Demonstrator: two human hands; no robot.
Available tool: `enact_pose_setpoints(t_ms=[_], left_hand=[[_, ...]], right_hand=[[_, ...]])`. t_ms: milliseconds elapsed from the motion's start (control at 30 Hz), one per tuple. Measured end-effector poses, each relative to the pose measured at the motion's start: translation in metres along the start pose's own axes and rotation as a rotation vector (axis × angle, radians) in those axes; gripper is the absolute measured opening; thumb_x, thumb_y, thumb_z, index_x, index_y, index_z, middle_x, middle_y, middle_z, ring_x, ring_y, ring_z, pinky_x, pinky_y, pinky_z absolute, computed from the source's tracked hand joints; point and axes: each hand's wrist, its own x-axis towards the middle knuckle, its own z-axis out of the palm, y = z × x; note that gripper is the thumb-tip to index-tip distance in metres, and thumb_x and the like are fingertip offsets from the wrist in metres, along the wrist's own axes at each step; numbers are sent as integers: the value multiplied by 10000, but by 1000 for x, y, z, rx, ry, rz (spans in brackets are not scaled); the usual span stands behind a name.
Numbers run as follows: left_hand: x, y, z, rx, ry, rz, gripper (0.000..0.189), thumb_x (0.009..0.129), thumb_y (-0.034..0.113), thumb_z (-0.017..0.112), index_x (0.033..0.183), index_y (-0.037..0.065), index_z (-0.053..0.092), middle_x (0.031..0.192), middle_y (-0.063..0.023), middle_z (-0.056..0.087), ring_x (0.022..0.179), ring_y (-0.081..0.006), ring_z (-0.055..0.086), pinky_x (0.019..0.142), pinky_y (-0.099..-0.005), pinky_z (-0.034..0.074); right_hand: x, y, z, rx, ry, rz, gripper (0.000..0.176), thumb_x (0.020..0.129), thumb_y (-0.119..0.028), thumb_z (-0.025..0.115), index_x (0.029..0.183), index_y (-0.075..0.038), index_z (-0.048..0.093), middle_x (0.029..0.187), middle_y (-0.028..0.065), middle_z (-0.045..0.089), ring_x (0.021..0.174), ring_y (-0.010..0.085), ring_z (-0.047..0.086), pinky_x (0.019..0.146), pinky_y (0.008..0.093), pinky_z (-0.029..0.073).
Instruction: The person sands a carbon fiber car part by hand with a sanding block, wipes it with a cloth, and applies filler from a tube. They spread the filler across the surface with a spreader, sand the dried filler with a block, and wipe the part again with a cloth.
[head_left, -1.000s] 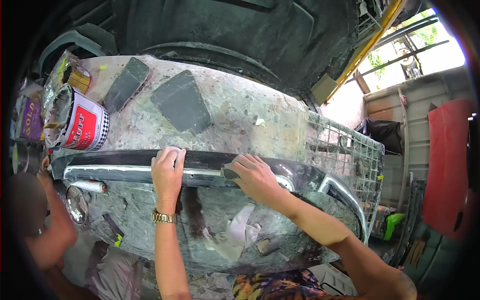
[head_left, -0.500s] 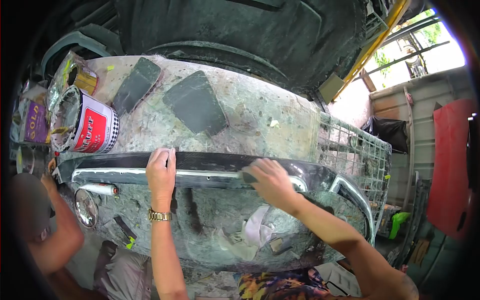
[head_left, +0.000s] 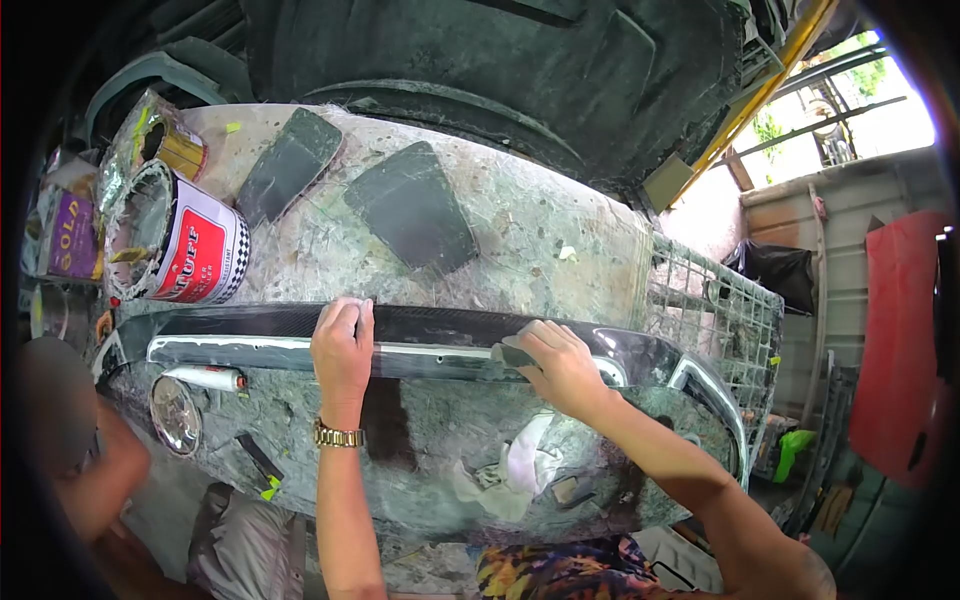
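Note:
A long dark curved panel [head_left: 450, 325] with a white strip along it lies across the work table [head_left: 540, 240]. My left hand [head_left: 343, 345], with a metal watch at the wrist, grips the panel's upper edge left of its middle, fingers curled over it. Farther right, my right hand [head_left: 558, 362] presses a small dark grey sanding pad [head_left: 513, 356] against the white strip. The pad's underside is hidden. Below the panel lie a white cloth [head_left: 525, 460], a white tube [head_left: 207, 377] and a round clear lid [head_left: 176, 415].
A large filler can [head_left: 195, 245] and a yellow tin [head_left: 178, 150] stand at the upper left. Two dark flat sheets [head_left: 415, 210] lie behind the panel. Metal mesh [head_left: 715, 320] is at the right. Another person [head_left: 110, 460] is at the left edge.
The view has shifted slightly, so the can, sheets and my left hand appear farther right. My right hand and the pad have moved slightly along the strip. The other person's hand has left the panel's left end.

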Motion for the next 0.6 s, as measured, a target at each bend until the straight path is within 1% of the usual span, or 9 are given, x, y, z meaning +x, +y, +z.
enact_pose_setpoints(t_ms=[100, 233, 300, 333, 367, 433, 500, 567, 600], left_hand=[[0, 1, 0, 3, -15, -23, 204, 975, 110, 666, 846, -42, 625, 902, -156, 674, 813, -352, 631, 746, -417, 504], [2, 3, -2, -14, -24, -36, 208, 975, 113, 669, 841, -38, 621, 896, -154, 670, 806, -351, 627, 742, -418, 501], [-1, 2, -1, -9, -12, -29, 211, 974, 115, 671, 839, -37, 617, 890, -150, 667, 806, -345, 626, 741, -416, 500], [0, 1, 2, -8, 9, -6, 241, 968, 128, 681, 795, -6, 579, 873, -124, 651, 808, -337, 617, 722, -431, 495], [0, 1, 1, -5, 8, -5, 241, 968, 128, 681, 795, -6, 579, 873, -124, 651, 808, -337, 617, 722, -431, 495], [1, 2, 1, -10, -2, -4, 245, 969, 126, 679, 790, -5, 574, 870, -123, 649, 806, -336, 617, 721, -430, 494], [-1, 2, 0, -14, -2, -8, 243, 968, 124, 679, 791, -6, 575, 872, -122, 650, 808, -336, 618, 722, -430, 494], [1, 1, 1, -24, 3, -9, 241, 967, 122, 680, 792, -7, 576, 873, -121, 651, 810, -337, 619, 722, -429, 494], [0, 2, 2, -17, 10, -10, 240, 967, 120, 681, 793, -8, 575, 876, -120, 653, 810, -336, 620, 719, -427, 494]], right_hand=[[23, -11, 17, 92, 35, -83, 377, 784, -88, 763, 1147, -86, 662, 1054, 81, 616, 1047, 287, 619, 915, 417, 489], [23, -9, 9, 132, 3, -110, 368, 790, -95, 759, 1145, -83, 661, 1051, 89, 617, 1052, 289, 621, 910, 417, 491], [4, 2, -3, 53, -25, -2, 333, 806, -98, 741, 1122, -75, 642, 1037, 88, 613, 1042, 290, 620, 908, 407, 487], [9, -1, 2, 38, -4, -34, 333, 811, -93, 726, 1131, -77, 637, 1053, 88, 608, 1051, 289, 612, 919, 398, 480], [21, -8, 15, 41, -2, -34, 333, 811, -93, 726, 1131, -77, 637, 1053, 88, 608, 1051, 289, 612, 919, 398, 480], [50, -31, 34, 28, 9, -169, 373, 801, -90, 725, 1165, -80, 649, 1084, 82, 607, 1079, 277, 605, 921, 396, 480], [45, -32, 27, 6, -13, -163, 355, 809, -97, 721, 1154, -77, 643, 1089, 79, 602, 1089, 272, 601, 925, 400, 479], [25, -18, 17, 45, -5, -88, 295, 816, -103, 719, 1091, -72, 618, 1065, 78, 596, 1069, 272, 601, 918, 400, 477], [25, -20, 16, 33, -6, -61, 310, 819, -108, 723, 1106, -73, 611, 1067, 76, 597, 1067, 270, 602, 919, 398, 476]])
